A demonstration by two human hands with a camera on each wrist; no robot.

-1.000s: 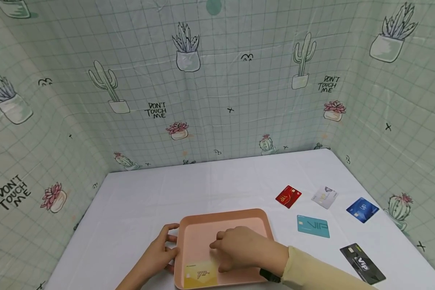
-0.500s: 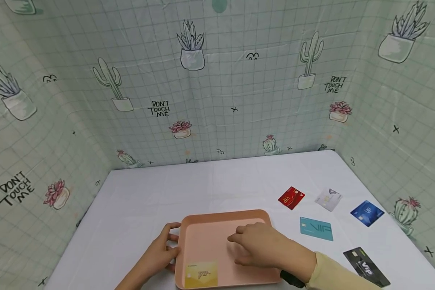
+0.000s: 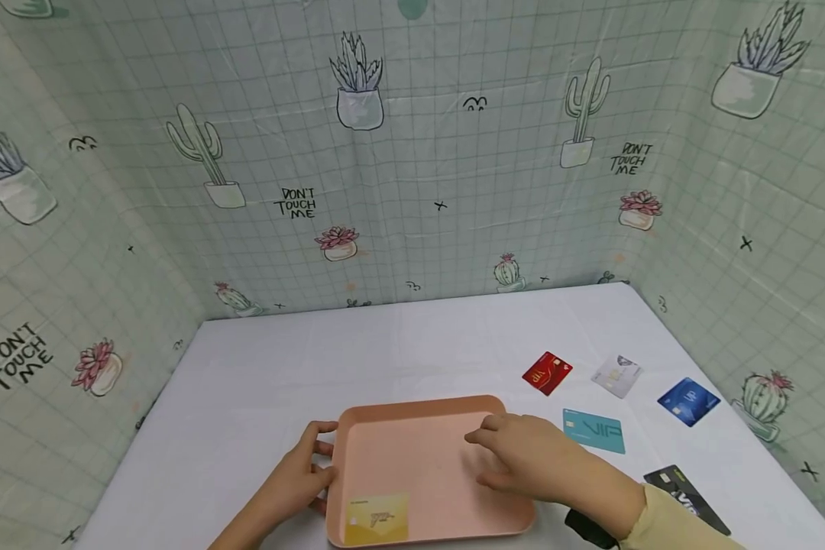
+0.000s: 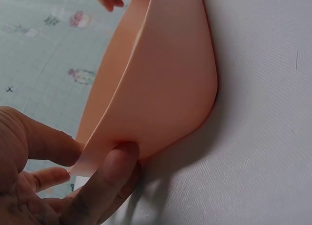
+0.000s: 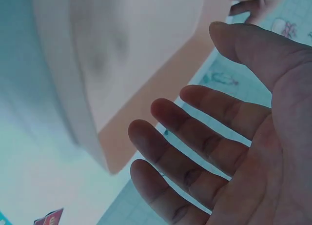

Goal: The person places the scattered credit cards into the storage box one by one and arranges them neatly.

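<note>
A shallow peach-pink tray (image 3: 412, 405) lies at the front of the white table. My left hand (image 3: 301, 472) holds its left side, fingers bent against the rim and outer wall; in the left wrist view, one fingertip (image 4: 122, 159) presses that wall. A yellow card (image 3: 376, 519) lies flat in the tray's near left corner, lettering facing up. Above the tray's right part hovers my right hand (image 3: 525, 457), fingers loosely bent and holding nothing. The right wrist view shows its fingers (image 5: 170, 161) spread apart, with nothing in the palm.
Right of the tray lie a red card (image 3: 547, 373), a pale grey card (image 3: 616, 376), a blue card (image 3: 688, 401), a teal card (image 3: 593, 430) and a black card (image 3: 681, 489) partly behind the right sleeve (image 3: 681, 523). A printed cloth (image 3: 412, 153) encloses the table.
My right hand has moved rightward across the tray, away from the yellow card, and its forearm now covers part of the black card. The left hand stays at the tray's side.
</note>
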